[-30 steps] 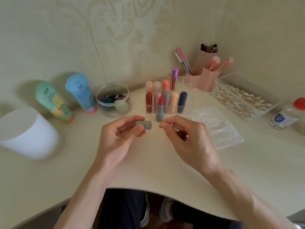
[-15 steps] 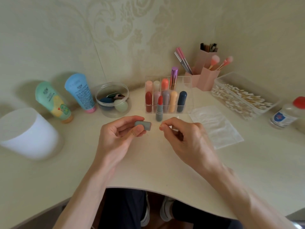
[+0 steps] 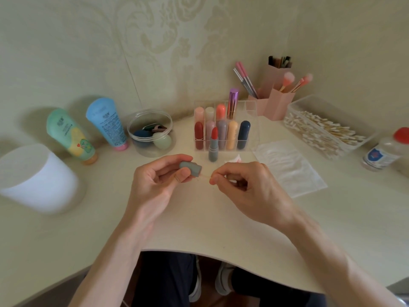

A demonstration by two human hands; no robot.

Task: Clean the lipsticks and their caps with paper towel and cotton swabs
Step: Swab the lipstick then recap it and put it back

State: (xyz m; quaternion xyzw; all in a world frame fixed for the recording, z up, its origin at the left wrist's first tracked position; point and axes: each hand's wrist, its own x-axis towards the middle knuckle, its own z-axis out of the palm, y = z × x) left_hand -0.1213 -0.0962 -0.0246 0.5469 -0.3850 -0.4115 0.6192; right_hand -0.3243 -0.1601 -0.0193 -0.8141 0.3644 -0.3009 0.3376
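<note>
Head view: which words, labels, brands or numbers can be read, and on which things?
No text can be read.
Green tube: dark print, too blurred.
Blue tube: lines of small print, too small.
Red-capped bottle: blue shield label, text too blurred.

Soft, even daylight — wide-angle bending and blur at edges.

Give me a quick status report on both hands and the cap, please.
Left hand grips grey cap. Right hand pinches cotton swab, its end at the cap's mouth. Uncapped lipstick upright behind, apart. Nothing in the way.
</note>
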